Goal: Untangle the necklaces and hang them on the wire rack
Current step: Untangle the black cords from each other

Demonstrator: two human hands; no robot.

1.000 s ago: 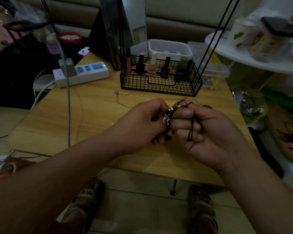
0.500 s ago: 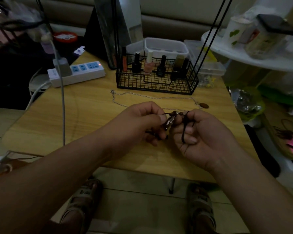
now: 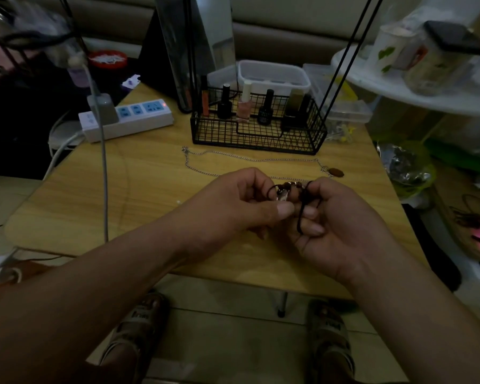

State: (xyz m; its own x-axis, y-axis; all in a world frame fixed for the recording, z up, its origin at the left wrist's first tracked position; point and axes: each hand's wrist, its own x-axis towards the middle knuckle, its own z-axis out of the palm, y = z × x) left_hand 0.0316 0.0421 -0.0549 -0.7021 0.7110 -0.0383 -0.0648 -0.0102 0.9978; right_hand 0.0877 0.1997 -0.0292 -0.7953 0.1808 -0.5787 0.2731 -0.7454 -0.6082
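Hands lower than 1 s ago, over bench's [image 3: 100, 195] near edge. My left hand [image 3: 233, 206] and right hand [image 3: 341, 228] both pinch the cord necklace [image 3: 302, 200]; knot detail too dark. Silver chain [image 3: 250, 159] lies behind, partly hidden.

Wooden table [image 3: 139, 187]: wire basket [image 3: 257, 134], power strip [image 3: 128, 120], silver chain [image 3: 233, 159].

Cord necklace [image 3: 302, 206] mostly hidden in fists — knots (dim, tiny) unreadable.
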